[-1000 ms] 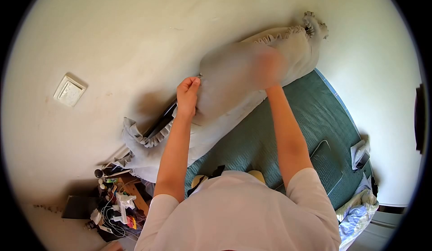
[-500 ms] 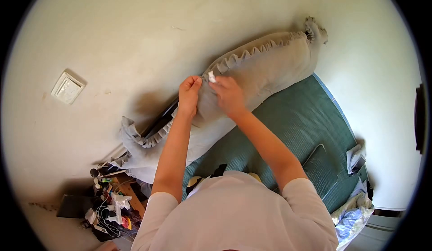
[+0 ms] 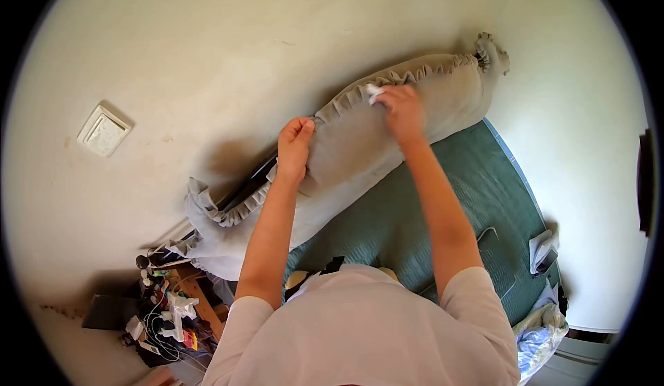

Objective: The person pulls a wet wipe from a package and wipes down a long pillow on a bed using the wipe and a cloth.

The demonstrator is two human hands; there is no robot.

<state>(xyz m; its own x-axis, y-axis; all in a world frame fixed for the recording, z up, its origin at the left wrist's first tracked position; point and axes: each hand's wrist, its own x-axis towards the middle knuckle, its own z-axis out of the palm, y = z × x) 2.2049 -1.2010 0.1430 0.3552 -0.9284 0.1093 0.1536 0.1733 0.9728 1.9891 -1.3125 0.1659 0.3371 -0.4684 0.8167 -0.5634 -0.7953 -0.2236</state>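
Observation:
A grey fabric cover (image 3: 443, 106) with a ruffled edge is draped over what looks like a bed's headboard against the wall. My left hand (image 3: 294, 149) is closed, pinching the ruffled edge near the middle of the cover. Farther right, my right hand (image 3: 403, 113) is slightly blurred by motion over the cover. Between its fingers is a small white thing (image 3: 374, 93), too smeared to name, close to the ruffle. Left of my left hand, a dark strip (image 3: 245, 187) shows where the cover gapes along its top.
Below the cover lies a bed with a green quilted sheet (image 3: 366, 213). A light switch (image 3: 105, 131) is on the wall at left. Cables and small items crowd a cluttered table (image 3: 197, 296) at lower left. A crumpled patterned cloth (image 3: 543, 334) lies at lower right.
My right hand has moved right and up along the ruffle with the white thing, away from my left hand. My left hand keeps its pinch on the edge.

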